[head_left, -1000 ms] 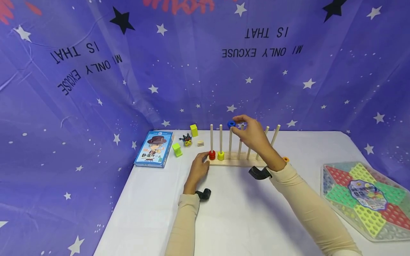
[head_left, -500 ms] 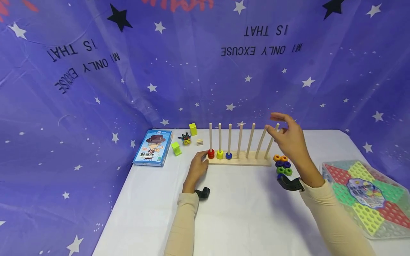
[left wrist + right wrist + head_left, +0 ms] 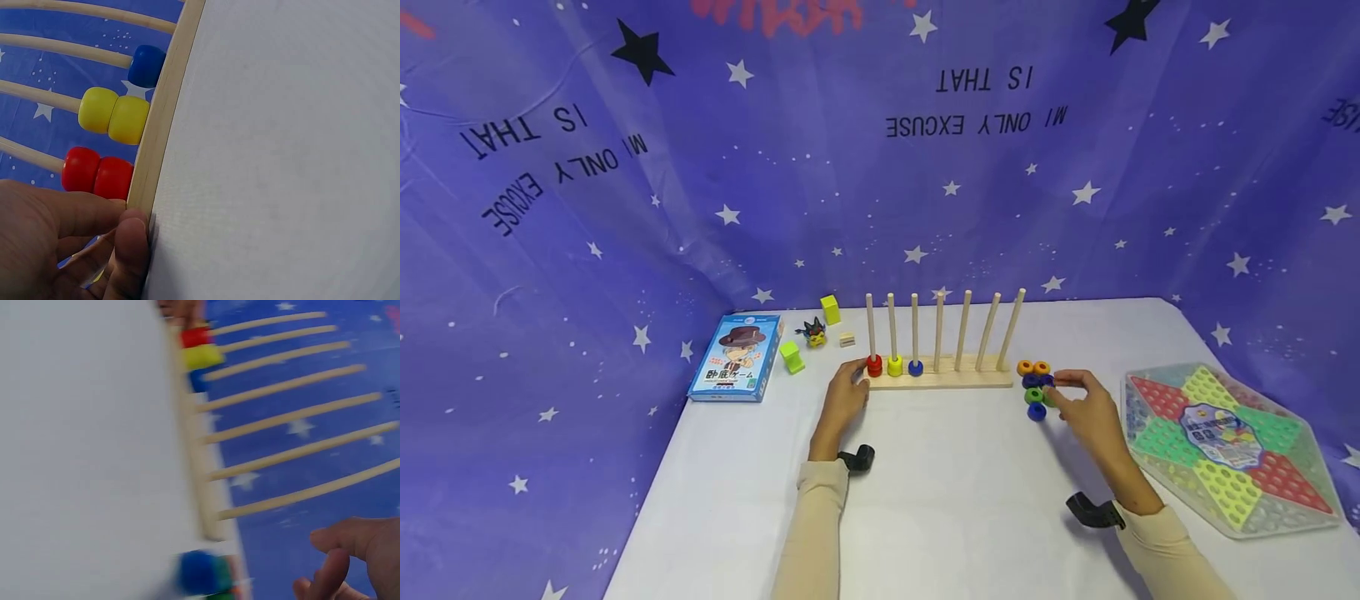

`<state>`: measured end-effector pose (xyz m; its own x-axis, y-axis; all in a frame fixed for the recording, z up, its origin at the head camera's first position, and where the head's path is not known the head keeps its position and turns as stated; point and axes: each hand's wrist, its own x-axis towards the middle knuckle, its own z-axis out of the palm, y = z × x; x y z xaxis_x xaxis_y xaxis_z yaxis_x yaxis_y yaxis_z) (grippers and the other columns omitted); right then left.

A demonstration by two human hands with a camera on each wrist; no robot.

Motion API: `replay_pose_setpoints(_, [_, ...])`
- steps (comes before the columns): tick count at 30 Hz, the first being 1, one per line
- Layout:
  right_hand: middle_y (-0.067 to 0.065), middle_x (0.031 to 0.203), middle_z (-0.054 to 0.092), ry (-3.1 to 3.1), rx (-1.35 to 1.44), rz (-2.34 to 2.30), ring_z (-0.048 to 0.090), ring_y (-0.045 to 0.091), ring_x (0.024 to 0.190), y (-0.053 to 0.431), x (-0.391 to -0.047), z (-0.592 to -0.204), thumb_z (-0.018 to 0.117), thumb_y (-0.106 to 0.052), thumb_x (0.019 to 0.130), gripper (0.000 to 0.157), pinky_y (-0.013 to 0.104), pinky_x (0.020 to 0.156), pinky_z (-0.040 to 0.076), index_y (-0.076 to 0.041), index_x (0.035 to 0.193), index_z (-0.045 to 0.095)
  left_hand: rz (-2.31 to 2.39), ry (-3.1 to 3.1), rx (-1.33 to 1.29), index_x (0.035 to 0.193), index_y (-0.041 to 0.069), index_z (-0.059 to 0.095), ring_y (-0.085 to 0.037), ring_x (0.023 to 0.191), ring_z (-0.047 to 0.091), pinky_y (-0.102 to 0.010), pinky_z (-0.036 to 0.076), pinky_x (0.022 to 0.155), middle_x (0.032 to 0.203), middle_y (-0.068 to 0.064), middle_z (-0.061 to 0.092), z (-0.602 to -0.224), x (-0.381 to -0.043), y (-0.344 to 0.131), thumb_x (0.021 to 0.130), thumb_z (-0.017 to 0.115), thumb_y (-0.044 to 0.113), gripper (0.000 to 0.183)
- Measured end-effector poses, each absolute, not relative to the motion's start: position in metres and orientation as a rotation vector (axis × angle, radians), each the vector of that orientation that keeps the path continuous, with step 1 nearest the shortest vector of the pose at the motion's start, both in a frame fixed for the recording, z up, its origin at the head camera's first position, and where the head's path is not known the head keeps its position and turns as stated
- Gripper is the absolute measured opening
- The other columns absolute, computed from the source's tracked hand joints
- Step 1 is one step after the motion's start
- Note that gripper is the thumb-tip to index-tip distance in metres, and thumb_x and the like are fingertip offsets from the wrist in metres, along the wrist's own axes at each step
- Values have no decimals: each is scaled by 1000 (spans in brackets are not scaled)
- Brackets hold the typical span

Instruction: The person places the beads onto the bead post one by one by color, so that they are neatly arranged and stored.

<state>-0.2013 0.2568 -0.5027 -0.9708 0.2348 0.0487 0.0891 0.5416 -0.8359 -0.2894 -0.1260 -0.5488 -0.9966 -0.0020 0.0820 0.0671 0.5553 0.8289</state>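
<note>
A wooden peg rack (image 3: 955, 380) stands on the table with several upright rods. Its leftmost rod carries two red beads (image 3: 97, 174), the neighbouring one two yellow beads (image 3: 114, 115), and the third a single blue bead (image 3: 147, 66). My left hand (image 3: 844, 398) grips the left end of the base between thumb and fingers. Right of the rack lies a cluster of loose beads: orange (image 3: 1025, 367), dark purple (image 3: 1031, 381), green (image 3: 1033, 396) and blue (image 3: 1037, 412). Over the cluster's right side reaches my right hand (image 3: 1093, 421), thumb and forefinger apart; it partly covers a green bead.
At the back left lie a blue card box (image 3: 735, 358), two lime-green blocks (image 3: 792, 357), a small dark-and-yellow figure (image 3: 814, 332) and a little wooden piece (image 3: 847, 340). A star-patterned game board (image 3: 1232, 450) in clear plastic lies on the right. Purple cloth (image 3: 880, 167) hangs behind the table.
My right hand has let go of the blue bead, now down on the third rod, and has moved right and down to the loose beads. The left hand keeps its grip on the base.
</note>
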Motion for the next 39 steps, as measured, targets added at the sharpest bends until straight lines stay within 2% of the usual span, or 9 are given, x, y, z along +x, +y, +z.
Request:
replay_pose_setpoints(6, [18,114,60,-2704,-263,1349,65,27,73,253,-194,-540,66,-36,89,48,29,57,51,-3,121,51,-1489,-2697,-66,133,7,56,-27,113,50,-41,39,97,132,-11,53,-548,-288,-127,90,56,3,43])
replay_pose_setpoints(9, [18,110,63,-2736,-254,1269,63,33,88,251,-192,-549,68,-35,88,48,40,71,49,-1,119,52,-1492,-2699,-56,132,7,56,-27,113,50,-40,39,97,132,-11,53,-548,-286,-126,89,57,2,43])
replay_pose_setpoints(12, [18,108,64,-2760,-258,1201,56,39,104,248,-191,-556,69,-32,87,47,50,85,41,0,117,54,-1478,-2716,-39,132,8,57,-26,113,49,-39,37,98,133,-10,53,-551,-285,-126,90,57,2,43])
replay_pose_setpoints(16, [20,106,63,-2758,-254,1166,54,41,106,244,-192,-558,71,-27,85,44,54,89,39,2,114,54,-1474,-2709,-39,132,7,56,-26,113,49,-40,37,99,133,-10,53,-552,-285,-127,90,57,2,42])
replay_pose_setpoints(22, [19,106,64,-2737,-249,1142,57,39,99,242,-190,-551,71,-28,85,42,47,76,44,-1,113,55,-1479,-2699,-49,132,7,56,-26,113,49,-40,38,99,132,-11,54,-551,-285,-127,90,57,1,43])
replay_pose_setpoints(25, [20,109,62,-2715,-225,1188,62,30,81,240,-190,-539,69,-28,87,41,37,62,47,-2,115,55,-1474,-2703,-48,132,8,56,-24,116,49,-41,36,102,132,-10,54,-550,-286,-128,90,56,2,43])
replay_pose_setpoints(28, [22,112,60,-2687,-193,1244,61,20,65,235,-194,-520,68,-29,88,43,28,51,46,-2,118,55,-1478,-2703,-33,133,9,56,-24,116,48,-41,36,102,133,-9,53,-549,-286,-128,90,56,2,43])
replay_pose_setpoints(33, [19,116,57,-2618,-154,1309,57,14,61,221,-203,-475,66,-36,89,46,26,48,45,-6,122,55,-1488,-2697,-48,132,9,57,-23,122,47,-41,35,104,132,-9,53,-548,-287,-128,90,57,2,43])
replay_pose_setpoints(39, [8,115,57,-2454,20,1445,53,12,47,190,-219,-415,66,-35,89,45,28,36,36,-12,126,55,-1488,-2697,-61,132,9,57,-23,121,47,-42,36,103,133,-9,53,-549,-288,-128,90,57,2,43])
